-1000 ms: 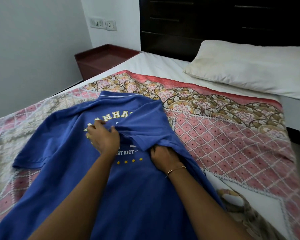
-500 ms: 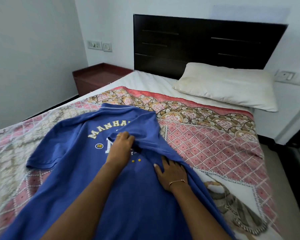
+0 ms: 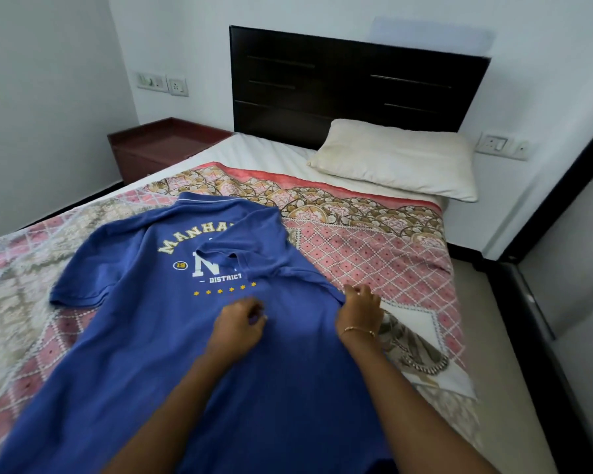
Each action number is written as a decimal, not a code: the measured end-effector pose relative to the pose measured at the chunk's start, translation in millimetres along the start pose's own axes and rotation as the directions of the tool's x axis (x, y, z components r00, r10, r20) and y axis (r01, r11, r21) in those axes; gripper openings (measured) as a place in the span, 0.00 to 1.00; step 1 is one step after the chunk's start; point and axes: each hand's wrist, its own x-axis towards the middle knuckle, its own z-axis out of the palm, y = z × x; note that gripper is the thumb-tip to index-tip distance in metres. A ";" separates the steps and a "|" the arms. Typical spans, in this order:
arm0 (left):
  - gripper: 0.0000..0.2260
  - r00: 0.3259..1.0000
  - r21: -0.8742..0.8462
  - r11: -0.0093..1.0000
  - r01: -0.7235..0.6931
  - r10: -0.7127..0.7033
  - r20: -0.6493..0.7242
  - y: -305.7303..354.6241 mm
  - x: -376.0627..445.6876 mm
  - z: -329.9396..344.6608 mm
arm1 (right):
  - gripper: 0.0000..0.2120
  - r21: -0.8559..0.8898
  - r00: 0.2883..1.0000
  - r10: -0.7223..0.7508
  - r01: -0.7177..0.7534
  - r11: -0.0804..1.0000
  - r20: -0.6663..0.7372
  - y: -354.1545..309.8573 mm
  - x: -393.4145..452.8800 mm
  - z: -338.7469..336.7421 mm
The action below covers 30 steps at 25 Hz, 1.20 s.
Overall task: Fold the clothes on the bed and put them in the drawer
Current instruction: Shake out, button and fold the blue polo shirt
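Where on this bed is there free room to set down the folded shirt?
Free: the bedspread between the shirt and pillow, and the white sheet left of the pillow. Crowded: the near middle, under the shirt and both hands.

Blue polo shirt [image 3: 144, 336] lies on the bedspread [image 3: 374, 248]; right hand [image 3: 360, 307] seemingly pinches its folded edge.

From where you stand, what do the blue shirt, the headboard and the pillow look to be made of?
Blue shirt: soft matte knit, likely cotton; it creases and drapes limply. Headboard: dark wood or laminate with a slight sheen; flat rigid panels with grooves. Pillow: plain cream woven cloth over soft filling, puffy and wrinkled.
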 end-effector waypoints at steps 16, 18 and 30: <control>0.11 0.762 -0.732 0.255 0.631 -0.379 0.525 27.5 -59.6 -15.8 | 0.16 0.076 0.934 -0.275 0.264 0.962 0.228 -85.1 -104.0 -16.2; 0.12 0.744 -0.709 0.267 0.653 -0.398 0.536 22.5 -63.6 -14.6 | 0.19 0.148 0.884 -0.294 0.257 0.955 0.364 -90.0 -127.8 -6.6; 0.15 0.989 0.292 0.956 -0.041 -0.003 0.150 29.4 -89.2 -4.8 | 0.24 -0.148 0.818 -0.093 0.213 0.966 0.568 -39.0 -165.0 -26.1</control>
